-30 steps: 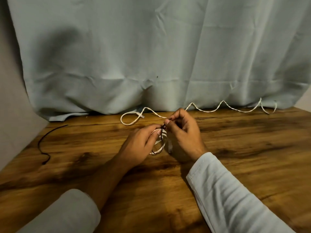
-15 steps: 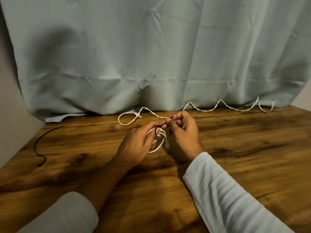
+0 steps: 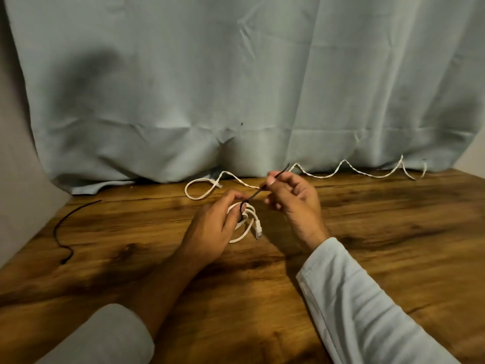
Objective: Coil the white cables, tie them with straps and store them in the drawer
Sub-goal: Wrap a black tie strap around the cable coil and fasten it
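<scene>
Left hand (image 3: 210, 227) grips the coiled white cable (image 3: 258, 228); right hand (image 3: 294, 198) pinches the thin black strap (image 3: 256, 194). The coil looks light and springy, best held at the bundled strands.

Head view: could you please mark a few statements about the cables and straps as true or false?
1. The left hand holds a white coil. True.
2. The right hand pinches a black strap that loops round the coil. True.
3. The second cable is already coiled. False: it lies in loose waves along the foot of the curtain.
4. The spare strap lies at the right of the table. False: it lies at the left.
5. An open drawer shows. False: no drawer is in view.
</scene>
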Tool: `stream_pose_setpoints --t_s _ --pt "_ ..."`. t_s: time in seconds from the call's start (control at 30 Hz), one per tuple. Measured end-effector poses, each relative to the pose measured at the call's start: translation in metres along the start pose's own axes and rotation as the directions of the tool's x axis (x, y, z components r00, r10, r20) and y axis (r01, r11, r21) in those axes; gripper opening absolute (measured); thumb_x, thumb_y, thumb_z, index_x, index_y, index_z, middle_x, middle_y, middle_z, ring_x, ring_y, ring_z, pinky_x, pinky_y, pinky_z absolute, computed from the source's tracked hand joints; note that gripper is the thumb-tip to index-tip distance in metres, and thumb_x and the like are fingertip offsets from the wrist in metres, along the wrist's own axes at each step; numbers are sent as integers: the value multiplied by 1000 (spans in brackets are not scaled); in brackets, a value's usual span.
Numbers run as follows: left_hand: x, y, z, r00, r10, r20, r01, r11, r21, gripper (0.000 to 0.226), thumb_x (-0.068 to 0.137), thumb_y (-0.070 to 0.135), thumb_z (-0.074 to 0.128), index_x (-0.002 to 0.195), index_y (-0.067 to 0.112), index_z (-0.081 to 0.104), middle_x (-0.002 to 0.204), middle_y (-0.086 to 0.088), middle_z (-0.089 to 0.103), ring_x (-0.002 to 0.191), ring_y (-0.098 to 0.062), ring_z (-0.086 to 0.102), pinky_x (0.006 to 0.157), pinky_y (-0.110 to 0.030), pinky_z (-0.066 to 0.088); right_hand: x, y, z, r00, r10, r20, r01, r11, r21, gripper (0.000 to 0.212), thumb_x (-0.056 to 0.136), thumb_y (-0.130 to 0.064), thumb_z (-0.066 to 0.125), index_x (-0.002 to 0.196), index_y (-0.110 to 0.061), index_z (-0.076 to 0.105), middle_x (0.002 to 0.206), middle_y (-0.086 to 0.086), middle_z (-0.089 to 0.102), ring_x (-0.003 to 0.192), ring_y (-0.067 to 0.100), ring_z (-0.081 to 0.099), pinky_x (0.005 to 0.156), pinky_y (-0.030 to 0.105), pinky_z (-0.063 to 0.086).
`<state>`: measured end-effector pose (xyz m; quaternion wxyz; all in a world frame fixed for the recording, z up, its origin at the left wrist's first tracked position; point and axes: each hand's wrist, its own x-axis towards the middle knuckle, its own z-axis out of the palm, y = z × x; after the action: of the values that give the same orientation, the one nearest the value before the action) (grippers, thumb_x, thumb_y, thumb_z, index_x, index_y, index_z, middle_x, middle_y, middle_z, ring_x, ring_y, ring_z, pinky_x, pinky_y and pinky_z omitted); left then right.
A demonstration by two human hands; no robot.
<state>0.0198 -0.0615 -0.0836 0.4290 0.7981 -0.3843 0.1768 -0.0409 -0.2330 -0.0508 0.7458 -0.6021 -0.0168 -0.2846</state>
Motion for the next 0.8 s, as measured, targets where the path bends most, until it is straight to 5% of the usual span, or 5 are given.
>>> stream_pose_setpoints --t_s 0.1,0.37,0.53,0.7,0.8 --pt "1 -2 0 1000 2 -17 -2 999 -34 23 106 23 52 126 29 63 89 21 69 80 5 65 68 -21 48 -5 7 6 991 27 133 -17 997 -73 17 93 6 68 109 -1 72 88 10 76 76 10 73 67 19 55" --pt "0 2 0 1000 -2 9 3 998 -59 22 106 25 52 125 27 63 91 16 70 81 5 65 65 -12 44 -8 15 3 987 -32 159 72 965 -251 12 97 -2 66 94 -8 76 92 10 77 87 20 72 77 30 59" --pt "-1 6 -1 1000 13 19 -12 998 -68 21 107 28 50 122 30 64 99 16 73 90 -2 68 76 -32 54 3 15 -1 996 -91 6 91 984 -154 13 103 -1 56 93 -6 62 78 5 72 73 15 71 70 24 57" --pt "0 11 0 998 19 59 -15 998 -66 22 108 26 49 121 28 67 75 38 61 72 11 59 59 -9 35 13 15 -12 979 -107 -176 98 993 -58 7 106 -6 52 105 -1 57 74 6 68 59 15 69 63 23 58" --pt "0 13 0 998 16 65 -10 996 -87 22 108 23 48 121 25 67 70 41 58 66 15 56 55 -7 33 11 11 -11 987 -69 -142 68 998 -10 6 104 -5 56 100 -7 60 77 7 69 59 15 67 60 23 57"
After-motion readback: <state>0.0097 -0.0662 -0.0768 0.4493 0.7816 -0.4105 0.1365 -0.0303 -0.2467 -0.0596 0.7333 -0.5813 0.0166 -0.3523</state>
